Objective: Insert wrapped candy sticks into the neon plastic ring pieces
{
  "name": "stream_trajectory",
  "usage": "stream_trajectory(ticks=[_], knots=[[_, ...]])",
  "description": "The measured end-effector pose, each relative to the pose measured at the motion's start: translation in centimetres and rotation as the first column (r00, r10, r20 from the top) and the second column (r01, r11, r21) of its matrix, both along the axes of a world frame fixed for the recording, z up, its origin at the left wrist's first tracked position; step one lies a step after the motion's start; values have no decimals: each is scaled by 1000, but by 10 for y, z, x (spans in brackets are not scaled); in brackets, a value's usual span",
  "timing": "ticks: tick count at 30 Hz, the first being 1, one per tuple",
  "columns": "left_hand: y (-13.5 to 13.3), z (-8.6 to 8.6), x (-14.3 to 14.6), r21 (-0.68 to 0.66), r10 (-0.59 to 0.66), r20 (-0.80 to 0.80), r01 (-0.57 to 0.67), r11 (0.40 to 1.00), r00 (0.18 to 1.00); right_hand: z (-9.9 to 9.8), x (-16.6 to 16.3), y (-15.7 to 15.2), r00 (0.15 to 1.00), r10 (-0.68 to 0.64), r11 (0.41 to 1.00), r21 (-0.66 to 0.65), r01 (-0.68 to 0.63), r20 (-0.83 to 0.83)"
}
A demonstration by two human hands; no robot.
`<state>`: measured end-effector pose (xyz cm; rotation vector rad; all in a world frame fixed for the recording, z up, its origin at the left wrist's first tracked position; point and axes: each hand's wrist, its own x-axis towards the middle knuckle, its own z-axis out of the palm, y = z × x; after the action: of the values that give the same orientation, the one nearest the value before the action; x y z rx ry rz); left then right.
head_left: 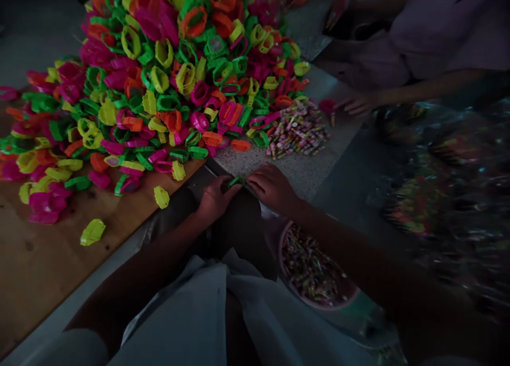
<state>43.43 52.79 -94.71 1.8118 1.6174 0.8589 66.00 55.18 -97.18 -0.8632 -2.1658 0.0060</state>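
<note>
Low over my lap, my left hand [214, 200] pinches a small green plastic band [236, 181], a ring-like piece resembling a toy watch. My right hand [274, 188] meets it from the other side, fingers curled together at the band's right end. Whatever those right fingertips grip is too small and dark to make out. Just beyond my hands rises a big heap of similar plastic bands [185, 79] in pink, green, yellow and orange. A pile of small printed, wrapped sticks [298, 129] lies past my right hand.
Loose yellow bands [93, 232] rest on the wooden board [43, 270] at left. A pink-rimmed tub [282, 249] of small wrapped pieces stands below my right forearm. Clear plastic bags [426, 196] with colourful contents lie right. Another person's hand [356, 104] reaches in beside a pink piece.
</note>
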Motion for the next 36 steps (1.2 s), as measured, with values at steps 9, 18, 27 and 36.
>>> stream_trajectory(ticks=[9,18,27,36], knots=[[1,-4,-1,152,-109,-88,121,981,990,9,1,1,996,-1,1000,-9,2,92],[0,-1,5,199,-70,-238,119,973,969,16,-4,-1,980,-14,1000,-11,17,198],[-6,0,2,205,-67,-169,102,973,983,12,-12,-8,973,-86,996,-14,92,214],[56,55,11,330,-122,-382,259,908,916,26,127,63,645,-720,692,-211,690,-255]])
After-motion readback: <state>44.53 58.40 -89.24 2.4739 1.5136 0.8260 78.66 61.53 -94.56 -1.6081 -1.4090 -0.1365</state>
